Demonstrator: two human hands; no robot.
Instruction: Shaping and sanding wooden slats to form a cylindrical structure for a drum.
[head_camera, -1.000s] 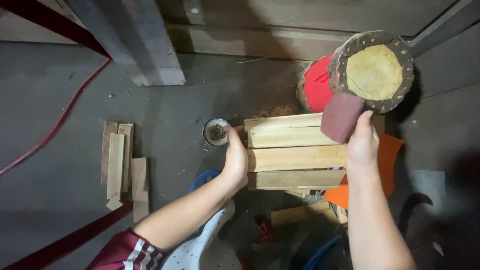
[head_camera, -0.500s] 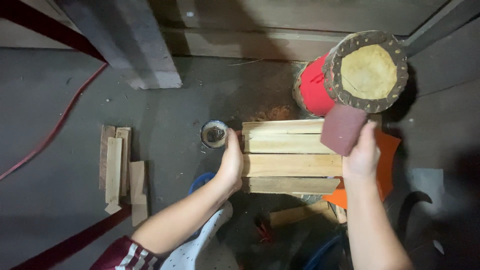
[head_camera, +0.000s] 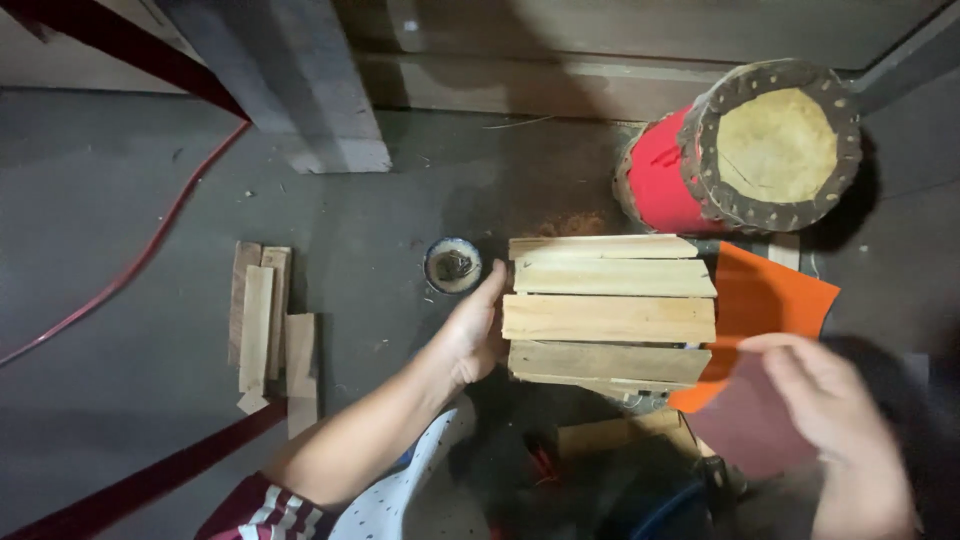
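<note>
A small rack of pale wooden slats (head_camera: 608, 308) lies in the middle of the floor. My left hand (head_camera: 472, 330) presses flat against its left end, holding it steady. My right hand (head_camera: 828, 408), blurred, is off the slats at the lower right and grips a dark reddish sheet of sandpaper (head_camera: 745, 425). An orange sheet (head_camera: 765, 300) lies under the rack's right end.
A red drum-shaped stool with a tan top (head_camera: 755, 150) stands at the upper right. A small round bowl (head_camera: 452, 266) sits left of the rack. Loose wood strips (head_camera: 268, 325) lie at the left. A red hose (head_camera: 130, 265) crosses the grey floor; a concrete post (head_camera: 300, 90) stands behind.
My right hand has pulled the sandpaper off the slats, down and to the right. My left hand has stayed on the rack's left end.
</note>
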